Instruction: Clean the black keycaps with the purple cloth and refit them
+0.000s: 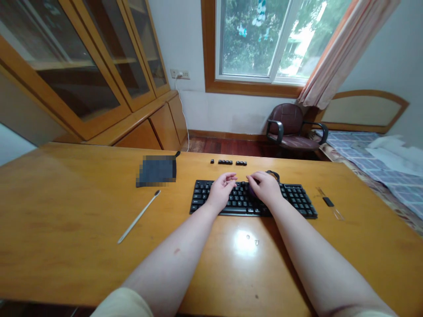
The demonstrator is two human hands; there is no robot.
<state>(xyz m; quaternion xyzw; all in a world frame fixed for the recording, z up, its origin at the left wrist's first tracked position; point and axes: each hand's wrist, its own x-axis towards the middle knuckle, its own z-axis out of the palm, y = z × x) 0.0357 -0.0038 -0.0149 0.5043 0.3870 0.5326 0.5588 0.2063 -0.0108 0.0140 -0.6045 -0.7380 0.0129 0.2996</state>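
A black keyboard [238,210] lies on the wooden desk in front of me, its cable bunched behind it. My left hand [223,189] rests over the keyboard's left half, fingers loosely bent and apart, holding nothing I can see. My right hand [264,185] is curled over the middle keys. Beneath its fingers shows a dark purple lump [252,192], mostly hidden by the hand and touching or close to the keys. Loose black keycaps [225,162] stand in a row behind the keyboard. Right of it lies a wire keycap puller [328,201] with a black middle.
On the desk [66,220] to the left lie a white toothbrush-like brush [139,218] with a dark head and a dark pouch or cloth [157,171], blurred out. Beyond the far edge are a maroon armchair [291,125], a bed [390,163] and glass-door cabinets [99,88].
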